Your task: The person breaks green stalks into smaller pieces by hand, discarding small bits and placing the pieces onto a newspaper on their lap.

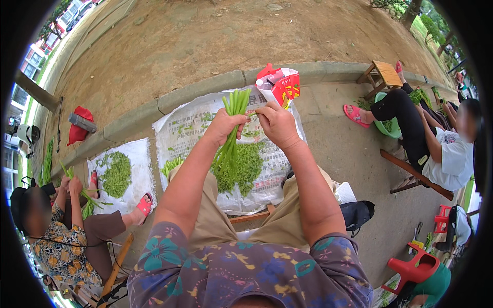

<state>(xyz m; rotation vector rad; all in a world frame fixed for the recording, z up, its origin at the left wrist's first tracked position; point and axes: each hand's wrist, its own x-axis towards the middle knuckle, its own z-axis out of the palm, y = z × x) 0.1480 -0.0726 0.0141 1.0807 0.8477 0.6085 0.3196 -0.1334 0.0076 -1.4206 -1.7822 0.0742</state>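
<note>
A bundle of green leafy stalks (235,103) is gripped in my left hand (224,125), cut ends pointing away from me and leafy ends hanging down. My right hand (278,124) is close beside it, thumb and forefinger pinched on a small green stem piece (252,113) at the bundle's edge. Below both hands a woven plastic sack (185,133) with printing lies flat on the pavement. Heaped on that sack is a pile of torn green leaves (246,165). Several more stalks (172,164) rest at the sack's left side, partly behind my knee.
A red and white bag (285,84) stands at the sack's far edge by a stone curb (204,88). People sit on both sides; the one at left holds stalks above a white sheet (144,161) with leaves. A green basin (389,127), wooden stool (387,73) and red plastic stool (418,265) are at right.
</note>
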